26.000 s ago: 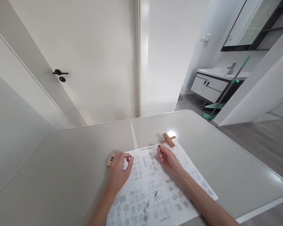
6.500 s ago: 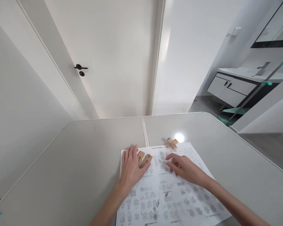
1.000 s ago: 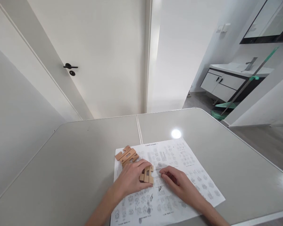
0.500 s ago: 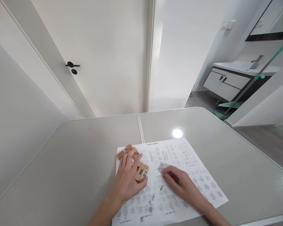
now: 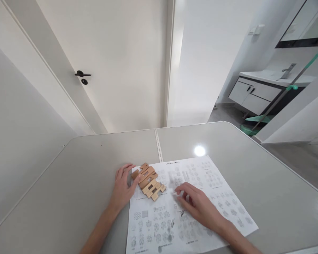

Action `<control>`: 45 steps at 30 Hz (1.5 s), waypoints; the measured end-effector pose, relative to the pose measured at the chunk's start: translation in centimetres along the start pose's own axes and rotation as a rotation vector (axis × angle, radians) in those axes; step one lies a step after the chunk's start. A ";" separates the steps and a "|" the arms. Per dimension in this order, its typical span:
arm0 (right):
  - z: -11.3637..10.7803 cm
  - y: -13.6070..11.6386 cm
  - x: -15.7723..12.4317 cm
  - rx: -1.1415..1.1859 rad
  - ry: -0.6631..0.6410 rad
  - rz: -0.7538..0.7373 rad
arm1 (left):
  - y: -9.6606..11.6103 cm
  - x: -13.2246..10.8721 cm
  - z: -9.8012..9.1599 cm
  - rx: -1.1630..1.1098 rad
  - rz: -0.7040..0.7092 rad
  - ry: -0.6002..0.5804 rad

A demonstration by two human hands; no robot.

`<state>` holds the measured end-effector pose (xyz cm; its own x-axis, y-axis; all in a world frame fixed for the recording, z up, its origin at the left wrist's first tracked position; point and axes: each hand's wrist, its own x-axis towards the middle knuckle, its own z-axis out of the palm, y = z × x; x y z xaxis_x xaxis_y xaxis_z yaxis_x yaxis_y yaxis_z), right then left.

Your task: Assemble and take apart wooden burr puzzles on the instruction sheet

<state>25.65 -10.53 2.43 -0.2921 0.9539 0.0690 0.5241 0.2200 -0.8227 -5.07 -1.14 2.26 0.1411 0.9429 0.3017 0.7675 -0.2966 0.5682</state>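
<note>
Logging the layout, everything placed relative to the sheet.

Table [image 5: 69, 183]: grey, a seam running away from the sheet's far edge, a glare spot just beyond its far right corner.

Sheet [image 5: 206, 176]: printed paper covered in small diagrams, flat on the table at the near edge. It sits square to the person, probably so the diagrams read right way up.

2 hands, both bare, both holding nothing.

Right hand [image 5: 198, 206]: palm down on the middle of the sheet, fingers loosely spread and slightly curled. Its tips stop just short of the blocks. My read is that its weight pins the paper flat.

Left hand [image 5: 122, 188]: on the table just off the sheet's left edge, fingers a little apart. The thumb side is against the left end of the blocks, no pinch. It looks like it is steadying or squaring the row.

Blocks [image 5: 148, 181]: several notched wooden bars on the sheet's far left corner. They lie flat, side by side and touching, in a slanted row. Laid out like that, each notch pattern shows and can be checked against the print. Exact count is unclear.
</note>
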 end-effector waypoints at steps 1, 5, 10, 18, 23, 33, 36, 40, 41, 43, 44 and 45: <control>0.3 -0.4 0.7 -0.030 -0.018 -0.033 | -0.6 0.4 -0.1 -0.012 -0.008 0.012; 1.7 -1.3 3.9 -0.248 -0.067 -0.142 | -1.8 0.9 -0.4 -0.086 -0.090 0.039; 2.8 -0.9 6.3 -0.351 -0.093 -0.215 | -1.6 0.6 -0.4 -0.070 -0.088 0.042; 2.6 -0.7 6.2 -0.316 -0.074 -0.193 | -1.6 0.6 -0.2 -0.029 -0.051 0.031; 2.6 -0.6 6.3 -0.315 -0.072 -0.181 | -1.5 0.6 -0.3 -0.024 -0.046 0.029; 1.2 -0.2 5.6 -0.187 -0.103 -0.164 | -1.8 0.5 -0.1 -0.031 -0.077 0.028; -0.6 0.5 5.4 0.002 -0.133 -0.131 | -1.7 0.5 -0.1 -0.019 -0.083 0.018; -2.6 2.6 5.6 0.113 0.033 0.004 | -0.5 0.8 -0.2 0.065 -0.022 -0.039; -2.9 3.2 5.6 0.127 0.071 0.034 | 0.0 1.0 -0.2 0.097 -0.014 -0.074; -3.1 4.0 5.7 0.154 0.119 0.076 | 1.2 1.5 -0.3 0.152 -0.007 -0.160; -3.0 4.3 5.8 0.166 0.131 0.089 | 1.8 1.8 -0.3 0.173 0.000 -0.203; -3.0 4.5 5.8 0.176 0.138 0.096 | 2.4 2.1 -0.4 0.193 0.006 -0.229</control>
<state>28.68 -3.40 0.78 -0.1291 0.9903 0.0522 0.3929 0.0994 -0.9142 -3.16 0.10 4.56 0.2666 0.9573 0.1121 0.8676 -0.2890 0.4046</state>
